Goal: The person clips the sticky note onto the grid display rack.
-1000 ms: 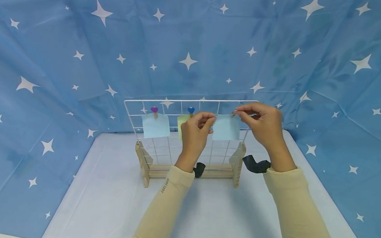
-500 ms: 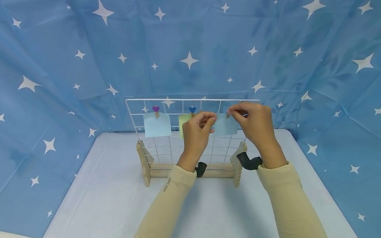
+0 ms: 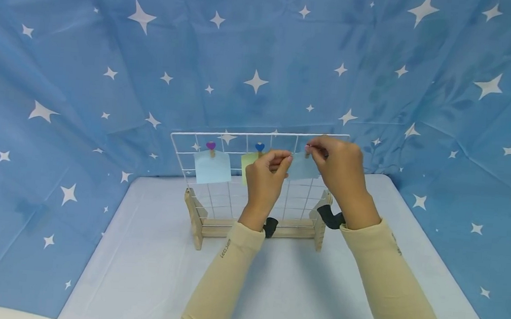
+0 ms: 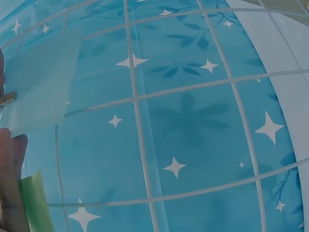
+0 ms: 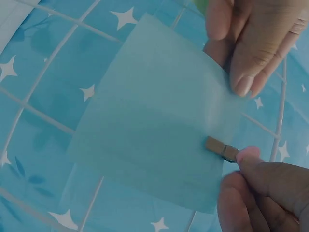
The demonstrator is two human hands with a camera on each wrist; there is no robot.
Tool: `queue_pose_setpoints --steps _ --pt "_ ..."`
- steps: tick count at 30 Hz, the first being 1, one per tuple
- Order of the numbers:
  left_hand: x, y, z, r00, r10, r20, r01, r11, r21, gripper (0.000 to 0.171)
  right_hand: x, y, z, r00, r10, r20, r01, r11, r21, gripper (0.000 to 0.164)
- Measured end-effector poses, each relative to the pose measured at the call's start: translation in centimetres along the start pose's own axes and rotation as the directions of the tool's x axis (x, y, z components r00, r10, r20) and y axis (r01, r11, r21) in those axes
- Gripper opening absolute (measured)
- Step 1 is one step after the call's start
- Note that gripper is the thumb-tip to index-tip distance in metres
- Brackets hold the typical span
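Between thumb and fingers, my left hand (image 3: 264, 185) pinches the upper left corner of a light blue paper sheet (image 5: 154, 111). My right hand (image 3: 343, 170) pinches a small wooden clothespin (image 5: 218, 145) with a pink top; its jaw end lies over the sheet's upper edge. Whether it also grips the wire is hidden. The sheet is in front of a white wire grid (image 3: 239, 134). Another blue sheet (image 3: 212, 169) hangs at the left under a purple heart clothespin (image 3: 212, 149). A yellow-green sheet (image 3: 247, 161), partly behind my left hand, hangs under a blue heart clothespin (image 3: 260, 148).
The grid stands in a wooden base (image 3: 215, 229) on a white table (image 3: 141, 260). A blue star-patterned cloth (image 3: 255, 41) surrounds it at the back and sides. A black wrist mount (image 3: 329, 217) sticks out from my right wrist, near the base's right foot.
My right hand has moved left with the clothespin along the sheet's upper edge, and the sheet now looks darker. My left hand keeps its hold in nearly the same place.
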State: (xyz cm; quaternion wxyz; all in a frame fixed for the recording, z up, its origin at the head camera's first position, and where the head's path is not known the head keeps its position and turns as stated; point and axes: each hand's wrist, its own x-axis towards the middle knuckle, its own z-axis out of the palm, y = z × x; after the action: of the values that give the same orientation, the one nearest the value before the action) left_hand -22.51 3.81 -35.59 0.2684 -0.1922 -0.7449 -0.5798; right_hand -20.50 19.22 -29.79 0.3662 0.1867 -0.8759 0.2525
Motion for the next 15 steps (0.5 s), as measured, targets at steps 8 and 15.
queue_pose_setpoints --steps 8,15 --pt "-0.3 0.0 -0.4 1.0 0.023 -0.008 -0.023 0.999 0.028 0.015 -0.4 0.6 0.5 0.995 0.017 -0.099 -0.017 1.0 -0.008 0.019" --pt "-0.8 0.0 -1.0 0.999 0.047 -0.019 -0.046 0.998 0.038 0.014 -1.3 1.1 0.6 0.994 0.017 -0.112 -0.013 0.999 0.034 0.016"
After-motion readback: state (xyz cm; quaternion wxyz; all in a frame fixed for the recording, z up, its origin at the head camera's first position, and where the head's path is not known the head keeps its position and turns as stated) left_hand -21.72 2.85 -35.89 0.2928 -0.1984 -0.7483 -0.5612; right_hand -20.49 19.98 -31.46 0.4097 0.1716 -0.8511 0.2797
